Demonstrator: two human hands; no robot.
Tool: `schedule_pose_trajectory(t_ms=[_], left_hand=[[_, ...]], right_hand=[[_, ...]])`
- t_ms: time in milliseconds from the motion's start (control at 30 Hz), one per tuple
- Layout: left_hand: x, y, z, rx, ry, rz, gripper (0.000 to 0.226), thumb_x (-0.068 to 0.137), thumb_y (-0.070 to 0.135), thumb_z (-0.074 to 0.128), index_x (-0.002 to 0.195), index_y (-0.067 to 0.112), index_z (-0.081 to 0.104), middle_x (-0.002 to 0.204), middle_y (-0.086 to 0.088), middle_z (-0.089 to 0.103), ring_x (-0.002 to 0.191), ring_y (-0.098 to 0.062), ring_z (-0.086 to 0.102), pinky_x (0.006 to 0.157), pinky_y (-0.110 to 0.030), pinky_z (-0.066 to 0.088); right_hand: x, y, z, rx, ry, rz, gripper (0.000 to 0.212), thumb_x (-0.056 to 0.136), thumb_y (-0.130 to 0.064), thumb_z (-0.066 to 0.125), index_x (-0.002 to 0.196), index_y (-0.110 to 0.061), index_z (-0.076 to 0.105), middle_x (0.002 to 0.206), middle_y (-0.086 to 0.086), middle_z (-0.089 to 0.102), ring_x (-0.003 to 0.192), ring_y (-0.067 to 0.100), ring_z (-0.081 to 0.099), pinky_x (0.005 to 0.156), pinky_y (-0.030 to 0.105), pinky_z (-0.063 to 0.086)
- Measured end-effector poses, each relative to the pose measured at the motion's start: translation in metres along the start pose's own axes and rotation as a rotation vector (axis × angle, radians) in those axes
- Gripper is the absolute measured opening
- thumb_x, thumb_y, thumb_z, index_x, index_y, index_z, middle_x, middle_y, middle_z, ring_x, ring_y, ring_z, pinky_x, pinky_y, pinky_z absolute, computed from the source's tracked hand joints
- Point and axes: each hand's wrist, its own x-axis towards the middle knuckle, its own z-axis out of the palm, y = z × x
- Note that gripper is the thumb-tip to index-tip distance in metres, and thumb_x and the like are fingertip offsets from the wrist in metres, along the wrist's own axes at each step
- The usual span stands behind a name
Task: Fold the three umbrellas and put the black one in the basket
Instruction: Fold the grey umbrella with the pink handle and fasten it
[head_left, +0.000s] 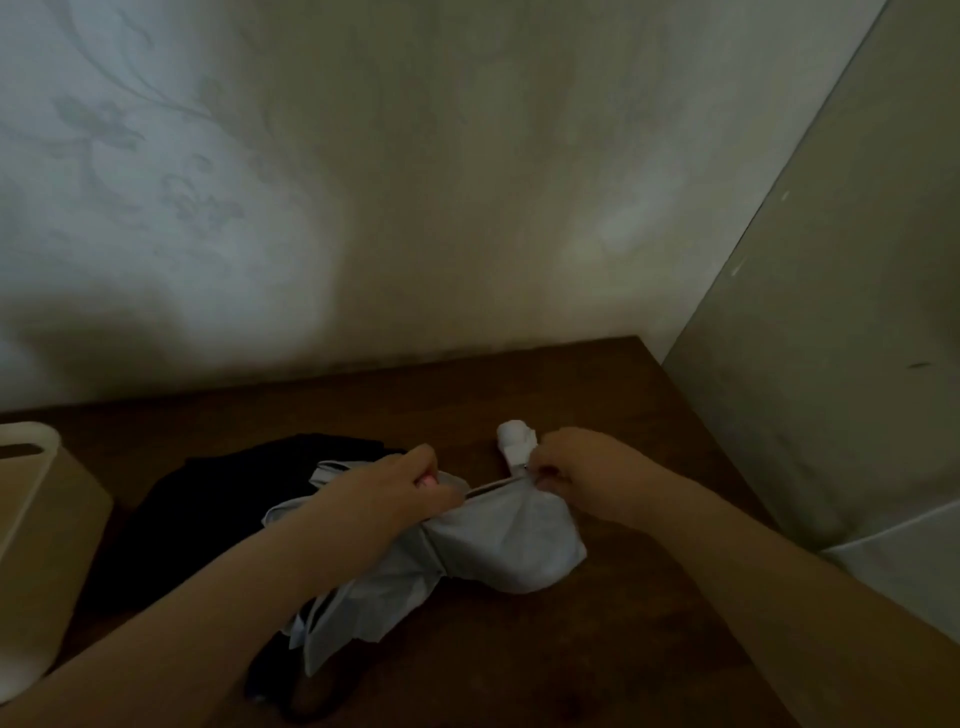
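Note:
A white umbrella lies half-collapsed on the dark wooden table, its white handle pointing toward the wall. My left hand grips the bunched white canopy near its middle. My right hand pinches the fabric and a thin strap close to the handle. A black umbrella lies spread out to the left, behind my left forearm. Another dark piece pokes out under the white fabric near the front edge. The beige basket stands at the far left.
A pale patterned wall runs along the back of the table. A tall grey-green panel closes off the right side. A white surface sits at the lower right beside the table.

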Motion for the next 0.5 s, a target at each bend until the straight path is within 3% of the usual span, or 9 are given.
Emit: schedule_pose_trajectory(t_ms=[67,133,233,367,433,500], left_hand=[[0.003,0.006,-0.01,-0.041,-0.146,-0.094,0.013,0.107,0.042,0.037,0.117,0.04,0.045,0.107,0.019,0.041,0.078,-0.001,0.036,0.064,-0.018,0.03],[0.007,0.004,-0.01,-0.005,-0.227,-0.223,0.043,0.108,0.026,0.048,0.148,0.035,0.035,0.133,0.003,0.036,0.091,-0.01,0.036,0.064,-0.012,0.029],[0.007,0.001,-0.011,-0.031,-0.183,-0.284,0.057,0.104,0.033,0.058,0.153,0.033,0.028,0.141,0.002,0.032,0.097,-0.009,0.042,0.078,-0.018,0.038],[0.008,-0.006,-0.009,-0.231,-0.048,-0.417,0.055,0.101,0.023,0.065,0.147,0.026,0.035,0.139,0.0,0.041,0.105,-0.017,0.057,0.089,-0.027,0.048],[0.01,-0.006,-0.014,-0.248,-0.033,-0.457,0.046,0.099,0.015,0.065,0.138,0.022,0.042,0.126,0.001,0.046,0.104,-0.019,0.056,0.088,-0.031,0.049],[0.014,-0.004,-0.018,-0.231,-0.044,-0.48,0.035,0.096,0.01,0.064,0.124,0.021,0.045,0.107,0.003,0.046,0.093,-0.015,0.05,0.072,-0.027,0.043]], right_hand=[[-0.005,0.006,-0.003,-0.008,0.177,0.007,0.023,0.096,-0.022,0.046,0.106,-0.013,0.064,0.108,0.005,0.059,0.101,0.022,0.055,0.088,0.032,0.045],[-0.009,0.01,-0.01,0.048,0.302,0.002,0.023,0.097,-0.023,0.046,0.106,-0.014,0.065,0.112,0.001,0.055,0.1,0.016,0.053,0.09,0.029,0.043],[-0.017,0.008,-0.011,0.1,0.275,-0.003,0.023,0.097,-0.023,0.045,0.112,-0.016,0.061,0.117,-0.003,0.056,0.105,0.012,0.052,0.094,0.028,0.044],[-0.045,-0.002,0.014,0.287,0.165,-0.034,0.008,0.096,-0.029,0.046,0.1,-0.033,0.051,0.102,-0.016,0.049,0.09,0.001,0.05,0.077,0.021,0.046],[-0.053,-0.012,0.031,0.362,0.061,-0.16,0.008,0.095,-0.027,0.047,0.101,-0.029,0.053,0.115,-0.018,0.045,0.1,-0.001,0.049,0.086,0.025,0.05],[-0.052,-0.03,0.048,0.429,-0.033,-0.249,0.01,0.095,-0.025,0.048,0.102,-0.029,0.052,0.131,-0.021,0.034,0.113,-0.001,0.044,0.093,0.027,0.048]])
